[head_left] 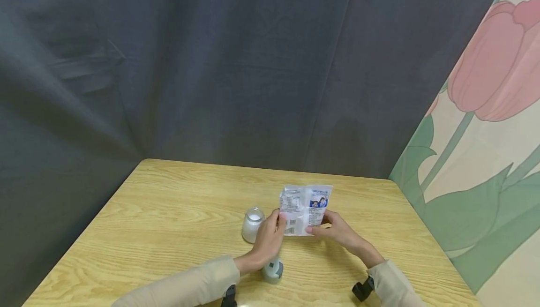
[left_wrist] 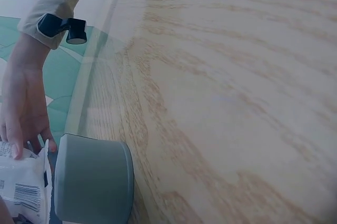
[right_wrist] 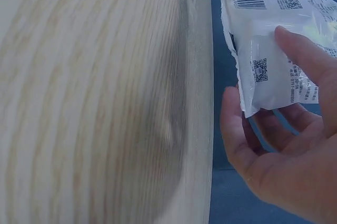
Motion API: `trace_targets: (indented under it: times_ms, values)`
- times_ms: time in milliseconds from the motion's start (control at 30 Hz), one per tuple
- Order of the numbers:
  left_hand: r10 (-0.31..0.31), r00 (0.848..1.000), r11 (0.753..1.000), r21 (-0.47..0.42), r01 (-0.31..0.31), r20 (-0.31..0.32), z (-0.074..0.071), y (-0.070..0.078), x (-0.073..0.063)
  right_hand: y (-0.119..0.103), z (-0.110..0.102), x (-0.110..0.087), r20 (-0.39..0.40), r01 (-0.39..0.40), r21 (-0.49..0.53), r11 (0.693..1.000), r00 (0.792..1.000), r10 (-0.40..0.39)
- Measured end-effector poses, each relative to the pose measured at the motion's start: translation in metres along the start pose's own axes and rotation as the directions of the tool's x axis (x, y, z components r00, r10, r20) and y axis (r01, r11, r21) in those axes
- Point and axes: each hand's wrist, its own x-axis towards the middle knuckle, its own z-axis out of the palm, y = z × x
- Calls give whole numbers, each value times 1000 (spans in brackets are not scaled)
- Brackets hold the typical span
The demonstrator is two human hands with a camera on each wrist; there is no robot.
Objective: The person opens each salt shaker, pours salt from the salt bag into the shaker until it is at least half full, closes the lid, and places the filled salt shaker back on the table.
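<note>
A white printed plastic packet [head_left: 300,204] is held up over the wooden table between both hands, its back with barcode and text showing. My left hand [head_left: 266,241] grips the packet's left edge, thumb in front. At the lower right side my right hand [head_left: 339,233] holds it, thumb on the face and fingers behind, as the right wrist view shows on the packet [right_wrist: 263,50]. Just left of the left hand stands an open glass jar [head_left: 251,227] of white contents. A grey-green container [head_left: 272,272], partly covered by the left wrist, sits nearer the body.
The wooden table [head_left: 177,213] runs back to a dark curtain [head_left: 253,63]. On the right is a panel with a tulip pattern [head_left: 485,157]. A black wrist camera [head_left: 363,289] is strapped at the right sleeve.
</note>
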Motion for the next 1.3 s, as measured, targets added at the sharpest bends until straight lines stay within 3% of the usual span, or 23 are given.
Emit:
trace_targets:
  times_ms: [300, 600, 900, 1300]
  values:
    - [32, 998, 999, 31, -34, 48, 3, -1, 2, 1, -3, -3, -34, -42, -51, 998, 999, 40]
    - [40, 998, 996, 82, -45, 57, 3, -7, 4, 11, -3, -5, -5, 55, -51, 997, 998, -55]
    - [38, 996, 986, 157, -51, 86, 6, -14, 4, 16, -2, -3, -6, 59, -67, 996, 998, -60]
    - [130, 987, 964, 219, -148, 96, 10, -27, 3, 24, 2, -1, -13, 102, -94, 990, 995, -103]
